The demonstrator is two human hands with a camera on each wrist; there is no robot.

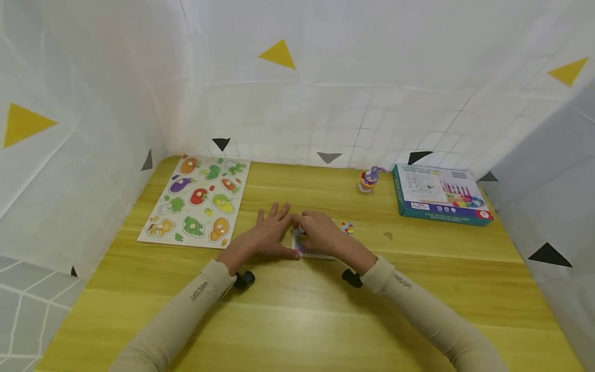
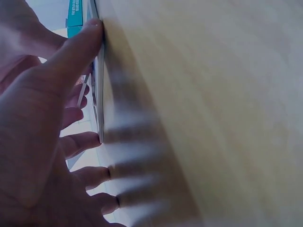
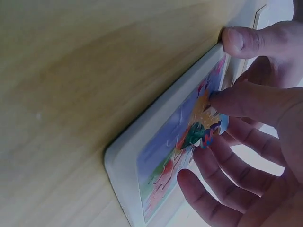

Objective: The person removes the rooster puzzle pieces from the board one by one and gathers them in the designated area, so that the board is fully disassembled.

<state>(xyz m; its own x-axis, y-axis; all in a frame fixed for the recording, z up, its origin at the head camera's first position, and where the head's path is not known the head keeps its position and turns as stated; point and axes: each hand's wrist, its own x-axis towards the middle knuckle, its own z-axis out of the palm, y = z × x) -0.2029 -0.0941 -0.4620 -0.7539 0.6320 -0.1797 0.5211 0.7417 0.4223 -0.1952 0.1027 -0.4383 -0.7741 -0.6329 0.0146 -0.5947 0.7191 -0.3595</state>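
Observation:
A small picture puzzle board (image 3: 124,153) with a pale frame lies on the table, partly covered by both hands in the head view. My left hand (image 1: 269,235) rests at its left side, fingers spread and fairly straight. Its thumb touches the near edge and its index fingertip the far corner, as the left wrist view shows. Over the board, my right hand (image 1: 321,232) pinches a colourful puzzle piece (image 3: 208,124) between thumb and fingers. That piece is tilted against the board, its outer edge hidden by fingers. Colourful loose puzzle pieces (image 1: 347,228) lie just right of the board.
A vegetable peg puzzle (image 1: 149,238) lies at the table's left. Toward the back stands a purple rabbit figure (image 1: 370,178), with a flat teal and purple box (image 1: 441,195) to its right. White printed sheeting (image 1: 297,113) walls the table's back and sides.

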